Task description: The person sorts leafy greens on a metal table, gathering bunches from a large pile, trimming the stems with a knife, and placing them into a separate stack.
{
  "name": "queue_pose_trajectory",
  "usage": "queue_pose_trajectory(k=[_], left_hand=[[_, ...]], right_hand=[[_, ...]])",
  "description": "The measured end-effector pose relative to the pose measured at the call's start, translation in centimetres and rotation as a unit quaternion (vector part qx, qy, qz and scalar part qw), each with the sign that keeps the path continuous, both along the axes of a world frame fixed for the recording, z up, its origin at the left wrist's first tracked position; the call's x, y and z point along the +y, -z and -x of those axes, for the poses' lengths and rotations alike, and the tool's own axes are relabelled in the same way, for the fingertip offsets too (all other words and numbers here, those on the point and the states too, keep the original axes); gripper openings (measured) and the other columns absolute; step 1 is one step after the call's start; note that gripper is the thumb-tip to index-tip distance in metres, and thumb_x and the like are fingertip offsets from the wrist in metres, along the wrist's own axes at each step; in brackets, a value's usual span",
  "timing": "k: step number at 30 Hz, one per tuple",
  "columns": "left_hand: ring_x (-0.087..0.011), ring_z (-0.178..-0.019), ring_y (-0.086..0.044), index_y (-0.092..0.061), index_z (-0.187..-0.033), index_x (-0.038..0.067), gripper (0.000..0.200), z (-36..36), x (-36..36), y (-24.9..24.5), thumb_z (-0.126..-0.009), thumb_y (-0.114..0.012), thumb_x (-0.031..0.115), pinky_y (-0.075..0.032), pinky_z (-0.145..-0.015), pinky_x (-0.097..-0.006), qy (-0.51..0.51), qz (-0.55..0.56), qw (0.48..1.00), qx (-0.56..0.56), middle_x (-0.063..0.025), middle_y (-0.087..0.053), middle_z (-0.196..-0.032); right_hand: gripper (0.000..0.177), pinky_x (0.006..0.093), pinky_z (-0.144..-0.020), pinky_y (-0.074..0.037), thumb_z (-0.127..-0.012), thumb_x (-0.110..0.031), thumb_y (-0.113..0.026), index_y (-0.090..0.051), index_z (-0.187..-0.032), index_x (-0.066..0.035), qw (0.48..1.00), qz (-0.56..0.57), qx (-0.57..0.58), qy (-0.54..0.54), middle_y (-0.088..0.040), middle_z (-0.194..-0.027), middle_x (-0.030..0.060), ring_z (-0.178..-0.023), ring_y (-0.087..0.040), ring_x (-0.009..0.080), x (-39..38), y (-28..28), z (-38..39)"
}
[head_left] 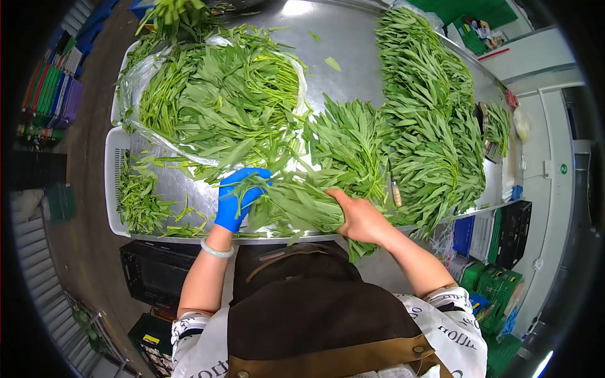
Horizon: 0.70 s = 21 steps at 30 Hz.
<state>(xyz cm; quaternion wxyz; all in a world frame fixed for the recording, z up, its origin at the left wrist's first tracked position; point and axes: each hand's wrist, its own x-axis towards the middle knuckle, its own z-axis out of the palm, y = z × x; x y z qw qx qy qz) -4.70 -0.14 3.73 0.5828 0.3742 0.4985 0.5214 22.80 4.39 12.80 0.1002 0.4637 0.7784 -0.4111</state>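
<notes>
We see the right hand (362,220), bare, clamped around the stem end of a bunch of greens (296,203), thumb pointing up along the stalks and fingers wrapped under them. The left hand (238,196), in a blue glove, closes on the same bunch further along, its fingers curled into the long narrow leaves. The bunch lies across the near edge of the steel table (353,44), between the two hands, with a few stalks hanging over the edge below the right hand. A pale bangle (216,250) sits on the left wrist. Just beyond the right hand we make out a small knife (395,189) lying on the table, handle toward us, beside a fan of greens spread flat. Further right, a long row of stacked greens (428,113) runs along the table toward its far end. Behind the left hand we find a large loose heap of greens (220,94) resting on a clear plastic sheet (135,82). To the left of that hand, loose trimmings (138,201) lie by a white perforated tray (115,164) at the table's end. Below the table's edge we see a brown apron (315,309), a black crate (151,271) on the floor at left and green crates (498,283) at right.
</notes>
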Motion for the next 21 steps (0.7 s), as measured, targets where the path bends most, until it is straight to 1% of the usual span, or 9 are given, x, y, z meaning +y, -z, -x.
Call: queue_pose_trajectory(k=[4, 7, 9, 13, 17, 18, 19, 20, 21], left_hand=[[-0.0187, -0.093, -0.064, -0.062, -0.111, 0.0, 0.03, 1.1, -0.5, 2.4, -0.082, -0.064, 0.005, -0.051, -0.083, -0.0313, -0.115, -0.045, 0.988, 0.097, -0.0112, -0.065, -0.107], [-0.0198, -0.095, -0.063, -0.062, -0.114, 0.0, 0.032, 4.9, 0.4, 5.1, -0.083, -0.063, 0.006, -0.051, -0.085, -0.0322, -0.275, 0.164, 0.915, -0.244, -0.0102, -0.065, -0.108], [-0.0209, -0.095, -0.063, -0.06, -0.119, 0.001, 0.037, 7.6, 0.3, 5.6, -0.083, -0.064, 0.008, -0.05, -0.086, -0.0311, -0.308, 0.047, 0.949, -0.053, -0.009, -0.065, -0.108], [-0.0235, -0.11, -0.057, -0.051, -0.13, 0.0, 0.065, 6.5, -0.5, 4.4, -0.074, -0.078, 0.014, -0.044, -0.098, -0.0354, -0.045, -0.021, 0.948, 0.316, -0.012, -0.059, -0.123], [-0.0244, -0.118, -0.053, -0.052, -0.128, -0.001, 0.07, 2.2, -0.7, 3.4, -0.069, -0.083, 0.019, -0.04, -0.102, -0.0361, 0.183, 0.037, 0.977, 0.106, -0.0166, -0.057, -0.126], [-0.0249, -0.105, -0.061, -0.056, -0.122, -0.002, 0.061, 0.8, -1.5, 4.3, -0.071, -0.082, 0.019, -0.046, -0.095, -0.0366, 0.177, 0.053, 0.964, 0.19, -0.0139, -0.066, -0.11], [-0.0209, -0.083, -0.065, -0.06, -0.113, -0.001, 0.042, 1.3, -0.7, 5.3, -0.078, -0.076, 0.016, -0.053, -0.077, -0.0329, 0.172, -0.181, 0.89, 0.382, -0.0107, -0.069, -0.093], [-0.0186, -0.078, -0.065, -0.061, -0.111, 0.0, 0.035, 2.4, -0.2, 6.1, -0.08, -0.072, 0.014, -0.053, -0.07, -0.0298, 0.067, -0.01, 0.974, 0.217, -0.0098, -0.069, -0.091], [-0.0164, -0.073, -0.064, -0.062, -0.109, 0.001, 0.029, 3.6, 0.8, 5.6, -0.083, -0.069, 0.012, -0.052, -0.063, -0.0266, -0.038, 0.163, 0.985, 0.034, -0.0089, -0.068, -0.089]], right_hand=[[0.077, 0.0485, -0.069, -0.048, -0.063, -0.003, -0.068, -0.039, -0.133, -0.009, 0.995, -0.095, 0.026, 0.007, -0.063, -0.081, 0.0243, -0.079, -0.062, 0.0422, -1.1, 0.5, 0.4], [0.078, 0.0483, -0.069, -0.048, -0.062, -0.002, -0.069, -0.038, -0.134, -0.009, 0.99, -0.139, 0.011, 0.018, -0.063, -0.087, 0.0236, -0.08, -0.062, 0.0425, -2.5, 0.8, -0.6], [0.079, 0.0486, -0.07, -0.048, -0.061, 0.0, -0.068, -0.038, -0.133, -0.009, 0.995, -0.091, -0.029, 0.041, -0.063, -0.092, 0.0239, -0.082, -0.061, 0.0431, -2.6, 0.0, -1.0], [0.074, 0.0482, -0.076, -0.049, -0.063, -0.002, -0.066, -0.038, -0.132, -0.008, 0.994, -0.078, -0.049, 0.059, -0.063, -0.096, 0.0223, -0.088, -0.061, 0.0425, -2.8, 0.0, 0.0], [0.074, 0.0482, -0.077, -0.049, -0.064, -0.003, -0.066, -0.039, -0.132, -0.009, 0.997, -0.041, -0.017, 0.062, -0.063, -0.094, 0.0239, -0.088, -0.061, 0.0428, -3.3, 0.4, 2.3], [0.074, 0.0483, -0.077, -0.049, -0.064, -0.003, -0.066, -0.039, -0.132, -0.009, 0.997, -0.037, -0.006, 0.061, -0.063, -0.093, 0.0245, -0.088, -0.061, 0.0429, -3.5, 0.8, 2.5], [0.074, 0.0484, -0.076, -0.049, -0.064, -0.003, -0.066, -0.039, -0.132, -0.01, 0.998, -0.034, 0.002, 0.06, -0.063, -0.092, 0.025, -0.088, -0.061, 0.0429, -3.4, 0.8, 2.7], [0.074, 0.0457, -0.072, -0.047, -0.063, -0.001, -0.067, -0.04, -0.132, -0.008, 0.996, 0.01, -0.003, 0.089, -0.062, -0.087, 0.0277, -0.084, -0.06, 0.0449, -3.0, -0.1, 2.7], [0.074, 0.0453, -0.071, -0.047, -0.063, -0.001, -0.066, -0.04, -0.132, -0.008, 0.994, 0.017, 0.003, 0.106, -0.062, -0.087, 0.0276, -0.084, -0.06, 0.0445, -2.8, -0.9, 2.4]])
